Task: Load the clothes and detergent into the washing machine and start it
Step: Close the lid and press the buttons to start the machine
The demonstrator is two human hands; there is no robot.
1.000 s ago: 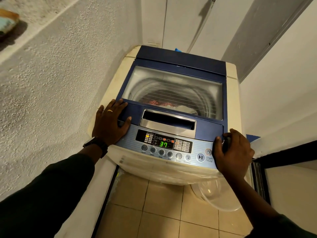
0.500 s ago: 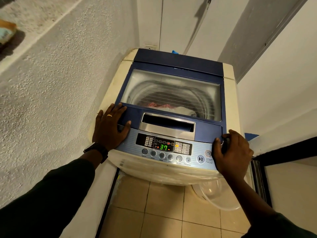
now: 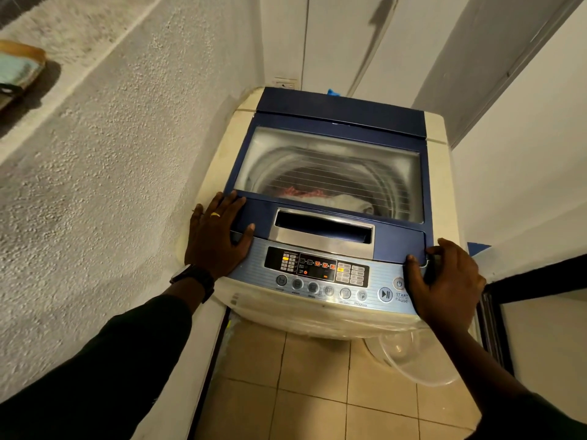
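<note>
washing machine [image 3: 440, 185] heavy, rigid, panel facing you | lid [image 3: 400, 246] down, stiff and glazed, long side running left to right; lift it by the front recess [image 3: 322, 225] | clothes [image 3: 343, 200] soft, inside the drum | your left hand [image 3: 216, 236] flat on the front-left corner | your right hand [image 3: 448, 284] curled over the front-right corner, beside the start button [image 3: 385, 294]

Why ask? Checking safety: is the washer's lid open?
No, the lid lies flat and shut, with clothes visible through its window.
</note>
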